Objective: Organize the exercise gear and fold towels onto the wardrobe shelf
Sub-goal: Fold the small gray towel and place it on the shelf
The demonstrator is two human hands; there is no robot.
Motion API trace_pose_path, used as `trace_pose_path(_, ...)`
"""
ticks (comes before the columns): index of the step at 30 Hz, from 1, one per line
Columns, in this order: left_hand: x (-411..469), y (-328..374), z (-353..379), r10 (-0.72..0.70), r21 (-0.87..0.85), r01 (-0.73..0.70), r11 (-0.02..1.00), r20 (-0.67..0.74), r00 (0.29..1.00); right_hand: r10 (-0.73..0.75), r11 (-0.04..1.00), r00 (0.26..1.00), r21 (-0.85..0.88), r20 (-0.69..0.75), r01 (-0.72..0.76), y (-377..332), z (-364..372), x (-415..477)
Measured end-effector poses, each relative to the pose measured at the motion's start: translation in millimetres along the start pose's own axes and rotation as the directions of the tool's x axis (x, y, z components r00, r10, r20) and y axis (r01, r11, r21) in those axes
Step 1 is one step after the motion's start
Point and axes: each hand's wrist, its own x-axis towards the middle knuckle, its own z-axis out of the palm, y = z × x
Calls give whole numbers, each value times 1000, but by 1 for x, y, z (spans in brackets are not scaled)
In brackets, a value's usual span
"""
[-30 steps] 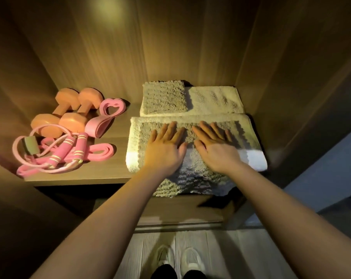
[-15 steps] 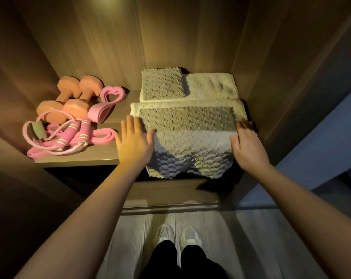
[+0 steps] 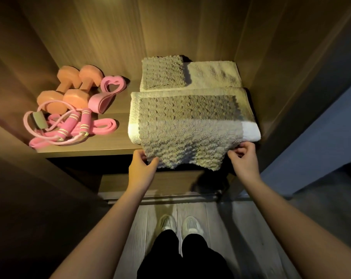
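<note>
Two hands work one hem: our left hand and right hand each pinch a hanging front corner of the grey towel, with the fingers curled round the cloth. The grey towel lies across the folded white towel at the front right corner of the shelf. Its near part droops past the front edge, unsupported.

Risks, as we judge them:
- If either pinch lets go, the hanging weight could pull the grey towel off the front edge onto the floor.
- Lifting the hem back for a fold may drag the white towel forward too, since it sits right at the front edge.
- The hem hangs ragged and uneven, so the fold could land skewed unless both corners rise together.
- A push too far back could shove the rear stack, a small grey folded towel on a cream towel at the back right corner.

Surroundings: the orange dumbbells, heart-shaped band, jump rope and flat pink band fill the shelf's left half, apart from the towels. The wardrobe side wall stands just beside our right hand and leaves the wrist little room. Our shoes are on the floor directly below the hem.
</note>
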Motion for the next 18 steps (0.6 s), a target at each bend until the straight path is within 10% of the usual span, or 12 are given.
trace_pose_path(7,0,-21,4,12,-54,-4,999,155,988,-80,991,975,-92,206,101,13,-11,0)
trace_pose_path(18,-36,-25,-29,6,-113,20,993,225,974,74,985,933,120,352,-123,16,-37,-31)
